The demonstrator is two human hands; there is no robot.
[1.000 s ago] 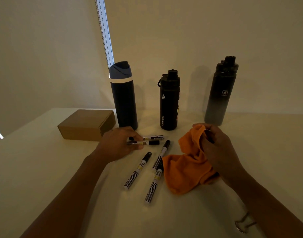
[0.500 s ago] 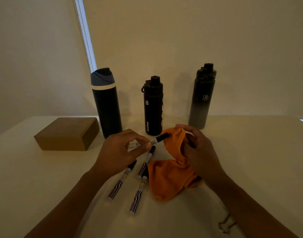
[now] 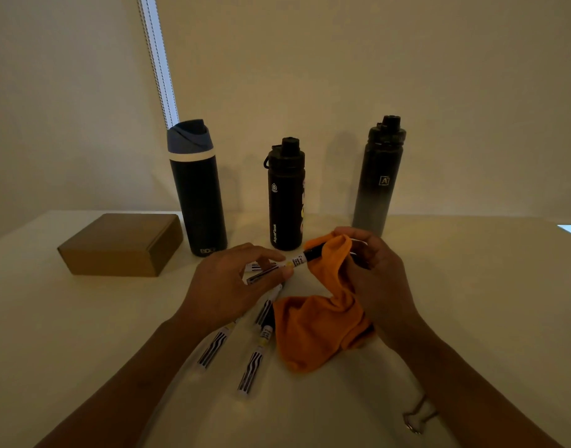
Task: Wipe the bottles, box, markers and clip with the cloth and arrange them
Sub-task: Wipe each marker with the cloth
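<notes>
The left hand (image 3: 226,286) pinches a marker (image 3: 297,260) above the table (image 3: 84,334). The right hand (image 3: 381,279) grips the orange cloth (image 3: 316,331) round its black end. A hard tug could pop the cap off or knock the loose markers (image 3: 250,370) below.

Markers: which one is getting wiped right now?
The marker pinched in the left hand, its black cap tucked into the orange cloth the right hand grips; the others lie on the table.
</notes>
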